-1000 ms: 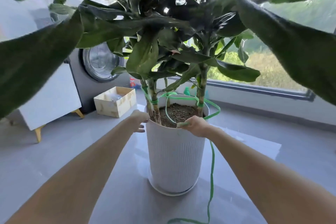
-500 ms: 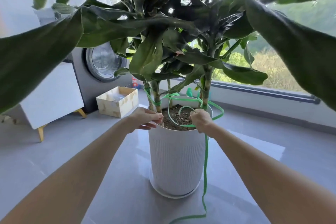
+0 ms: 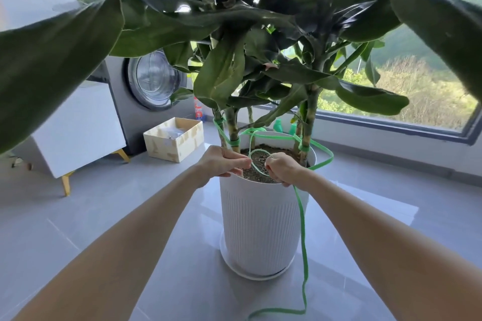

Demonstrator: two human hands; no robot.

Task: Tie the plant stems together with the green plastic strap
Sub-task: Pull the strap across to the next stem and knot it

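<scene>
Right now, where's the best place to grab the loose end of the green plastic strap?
Pinch the hanging tail of the green plastic strap just below the right hand, coming from the right: it hangs straight and free along the white ribbed pot.

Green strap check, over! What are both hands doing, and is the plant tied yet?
Left hand pinches green strap loop over soil. Right hand grips it, tail trailing to floor. Stems wrapped, knot not closed yet. Nothing blocking.

pot (image 3: pixel 263 227) before window (image 3: pixel 407 91), box (image 3: pixel 173 142) left
</scene>
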